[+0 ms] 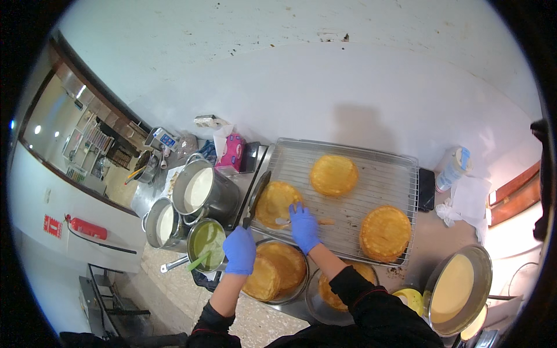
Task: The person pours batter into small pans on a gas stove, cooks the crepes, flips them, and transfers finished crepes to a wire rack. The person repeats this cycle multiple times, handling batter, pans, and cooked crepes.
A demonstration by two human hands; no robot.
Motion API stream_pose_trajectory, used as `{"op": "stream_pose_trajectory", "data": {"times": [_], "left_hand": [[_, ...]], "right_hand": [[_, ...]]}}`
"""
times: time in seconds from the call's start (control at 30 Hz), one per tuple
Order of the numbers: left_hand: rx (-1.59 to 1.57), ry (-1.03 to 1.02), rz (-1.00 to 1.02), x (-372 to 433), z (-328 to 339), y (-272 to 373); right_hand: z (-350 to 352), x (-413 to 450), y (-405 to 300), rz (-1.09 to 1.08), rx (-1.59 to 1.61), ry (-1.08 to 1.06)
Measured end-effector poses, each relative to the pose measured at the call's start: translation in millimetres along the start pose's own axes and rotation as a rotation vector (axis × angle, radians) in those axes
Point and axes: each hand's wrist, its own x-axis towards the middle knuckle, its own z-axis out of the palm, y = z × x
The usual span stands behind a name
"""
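Observation:
My left hand [239, 251], in a blue glove, grips the handle of a dark frying pan [260, 191], seen nearly edge-on and tilted at the left side of a wire cooling rack [370, 174]. My gloved right hand [303, 227] has its fingers apart, at the right edge of a golden crepe [275, 201] on the rack. A small spatula or brush with a pale tip lies by this hand, partly hidden; whether the hand touches it I cannot tell. Two more round golden stacks or crepes, one at the back [334, 175] and one at the right [385, 233], lie on the rack.
Left of the rack stand steel pots [228, 198] of white liquid and a saucepan [217, 250] of green liquid. Crepes lie in round containers at the near edge [280, 269]. A batter bowl [485, 278] stands right, a phone [426, 190] beside the rack, a tissue box [232, 154] at the back.

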Motion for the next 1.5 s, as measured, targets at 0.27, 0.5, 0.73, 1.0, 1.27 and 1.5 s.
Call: {"op": "stream_pose_trajectory", "data": {"times": [0.27,0.5,0.73,1.0,1.27,1.5], "left_hand": [[0.001,0.059,-0.050,23.8,-6.3,-51.7],[-0.955,-0.505,-0.319,-67.2,-149.8,-193.6],[-1.026,-0.561,-0.373,-231.2,-237.7,-291.4],[-1.056,-0.438,-0.500,-375.0,-245.2,-378.9],[-1.259,-0.485,-0.499,-419.9,-204.5,-414.9],[-1.354,-0.527,-0.364,-409.5,-173.4,-420.4]], "right_hand": [[-46.4,-62.9,17.0,0.079,0.325,0.117],[-185.5,-51.4,-28.8,-0.518,0.247,0.430],[-241.3,-72.5,-200.0,-1.252,-0.040,0.365],[-199.3,-159.1,-278.9,-1.310,-0.025,-0.083],[-173.5,-214.8,-278.3,-1.173,0.398,-0.383],[-153.9,-209.6,-262.6,-1.014,0.868,-0.430]]}}
